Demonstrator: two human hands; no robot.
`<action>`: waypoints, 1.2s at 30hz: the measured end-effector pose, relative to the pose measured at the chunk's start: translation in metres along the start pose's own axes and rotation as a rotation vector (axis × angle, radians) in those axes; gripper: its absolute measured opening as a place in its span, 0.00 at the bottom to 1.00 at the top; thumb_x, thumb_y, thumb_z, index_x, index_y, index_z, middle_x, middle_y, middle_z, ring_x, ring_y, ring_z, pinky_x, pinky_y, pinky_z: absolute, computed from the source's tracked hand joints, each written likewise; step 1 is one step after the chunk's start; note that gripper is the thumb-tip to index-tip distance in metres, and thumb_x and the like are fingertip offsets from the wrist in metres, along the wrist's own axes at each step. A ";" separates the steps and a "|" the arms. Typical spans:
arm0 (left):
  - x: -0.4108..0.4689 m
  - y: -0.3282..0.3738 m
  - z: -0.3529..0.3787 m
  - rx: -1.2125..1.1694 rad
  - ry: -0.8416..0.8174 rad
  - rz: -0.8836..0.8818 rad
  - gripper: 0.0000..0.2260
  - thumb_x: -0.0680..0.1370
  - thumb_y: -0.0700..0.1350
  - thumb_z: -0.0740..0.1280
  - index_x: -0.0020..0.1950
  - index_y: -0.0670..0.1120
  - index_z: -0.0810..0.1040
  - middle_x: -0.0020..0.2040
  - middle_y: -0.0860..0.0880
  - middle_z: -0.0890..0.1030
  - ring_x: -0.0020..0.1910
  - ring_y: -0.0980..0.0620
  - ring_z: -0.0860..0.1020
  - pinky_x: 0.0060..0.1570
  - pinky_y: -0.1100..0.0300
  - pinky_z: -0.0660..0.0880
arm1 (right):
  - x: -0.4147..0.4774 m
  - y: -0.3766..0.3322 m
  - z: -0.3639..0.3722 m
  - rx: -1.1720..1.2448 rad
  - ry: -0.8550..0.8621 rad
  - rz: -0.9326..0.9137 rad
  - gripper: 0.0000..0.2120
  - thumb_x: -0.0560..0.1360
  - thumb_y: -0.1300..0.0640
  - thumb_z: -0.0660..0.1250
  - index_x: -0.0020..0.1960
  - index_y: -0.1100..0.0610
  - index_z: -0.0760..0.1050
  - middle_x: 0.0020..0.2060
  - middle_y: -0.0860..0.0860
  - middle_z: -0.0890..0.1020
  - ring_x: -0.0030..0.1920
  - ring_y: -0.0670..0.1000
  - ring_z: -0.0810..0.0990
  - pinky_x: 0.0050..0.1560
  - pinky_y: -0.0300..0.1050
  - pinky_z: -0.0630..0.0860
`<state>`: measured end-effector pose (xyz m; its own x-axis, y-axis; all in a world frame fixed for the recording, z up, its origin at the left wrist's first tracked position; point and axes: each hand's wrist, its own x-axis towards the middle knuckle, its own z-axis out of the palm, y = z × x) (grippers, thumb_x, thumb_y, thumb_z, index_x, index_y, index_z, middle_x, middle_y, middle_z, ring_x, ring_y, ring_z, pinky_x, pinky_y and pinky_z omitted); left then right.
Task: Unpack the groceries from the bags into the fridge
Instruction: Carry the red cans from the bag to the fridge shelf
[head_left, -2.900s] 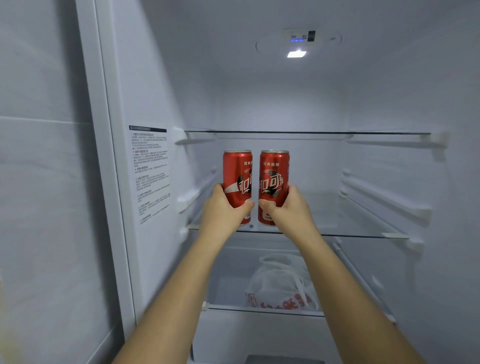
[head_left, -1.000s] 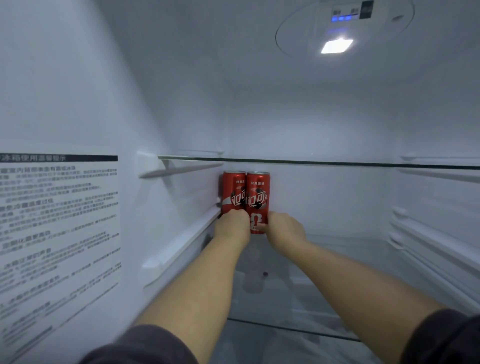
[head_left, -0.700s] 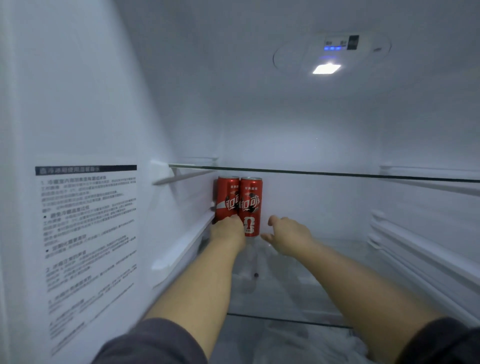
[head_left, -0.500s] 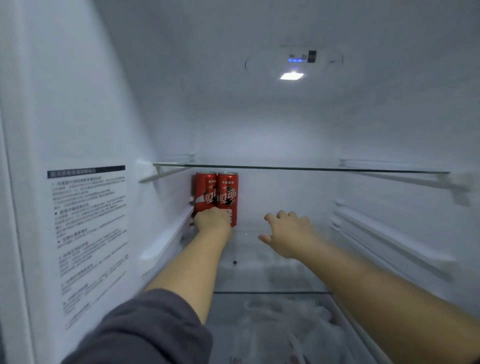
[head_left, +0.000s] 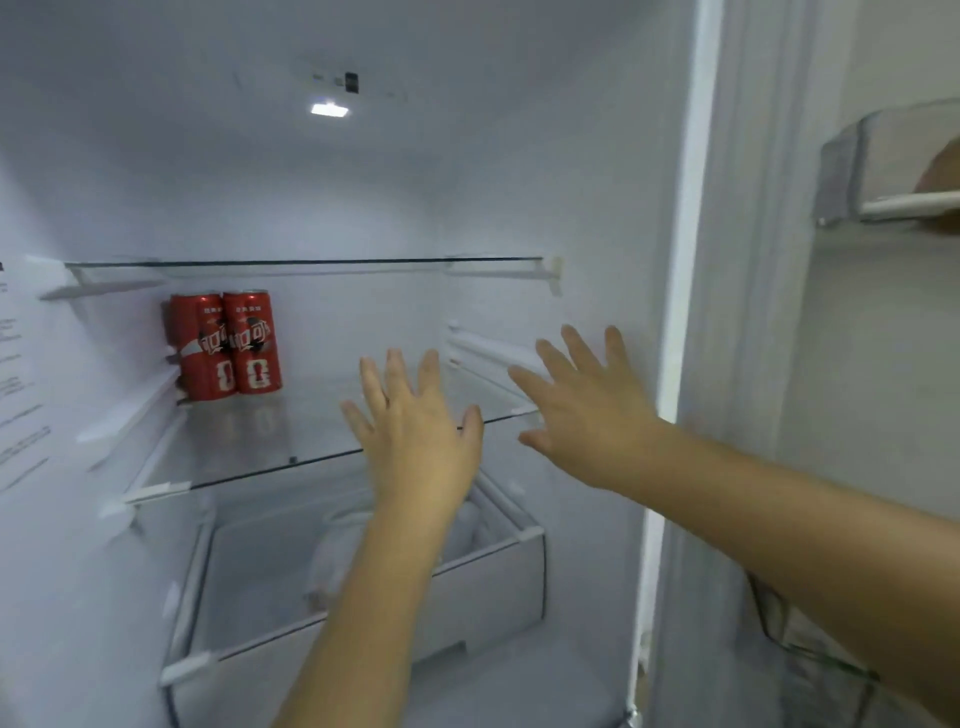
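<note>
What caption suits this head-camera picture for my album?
Two red cans stand back-left on a glass fridge shelf; left hand and right hand hover open.

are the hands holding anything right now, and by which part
Nothing is held: left hand and right hand are open, fingers spread, clear of the two cans.

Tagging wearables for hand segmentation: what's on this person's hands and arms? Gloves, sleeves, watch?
Nothing worn shows. The left hand and right hand are bare, no gloves; no watch or band at either wrist. The left forearm and right forearm are bare to the frame edge, no sleeve in view. No ring visible, though the picture is slightly blurred.
</note>
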<state>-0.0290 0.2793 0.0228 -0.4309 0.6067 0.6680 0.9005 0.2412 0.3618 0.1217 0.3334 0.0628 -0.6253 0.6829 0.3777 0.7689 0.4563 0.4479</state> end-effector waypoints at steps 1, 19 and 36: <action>-0.016 0.009 0.000 -0.041 0.016 0.041 0.31 0.79 0.57 0.61 0.79 0.51 0.56 0.80 0.44 0.52 0.78 0.42 0.43 0.74 0.37 0.45 | -0.020 0.007 -0.003 -0.017 0.024 0.015 0.34 0.80 0.35 0.48 0.80 0.49 0.41 0.79 0.56 0.45 0.78 0.61 0.39 0.72 0.69 0.39; -0.290 0.249 -0.034 -0.603 -0.281 0.345 0.33 0.76 0.55 0.69 0.78 0.48 0.61 0.78 0.42 0.58 0.79 0.41 0.48 0.73 0.35 0.50 | -0.407 0.150 -0.034 0.000 0.027 0.605 0.30 0.78 0.41 0.59 0.77 0.50 0.61 0.77 0.58 0.60 0.78 0.62 0.53 0.74 0.68 0.49; -0.520 0.456 -0.067 -0.894 -0.772 0.844 0.36 0.79 0.58 0.63 0.80 0.55 0.45 0.81 0.50 0.43 0.78 0.49 0.34 0.77 0.43 0.48 | -0.722 0.202 -0.044 -0.153 -0.288 1.250 0.34 0.79 0.36 0.52 0.80 0.46 0.47 0.80 0.54 0.48 0.79 0.58 0.42 0.74 0.65 0.40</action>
<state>0.6020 0.0229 -0.1164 0.5971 0.6446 0.4774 0.4044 -0.7559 0.5148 0.7224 -0.0929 -0.0840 0.5688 0.7033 0.4263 0.7732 -0.6340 0.0142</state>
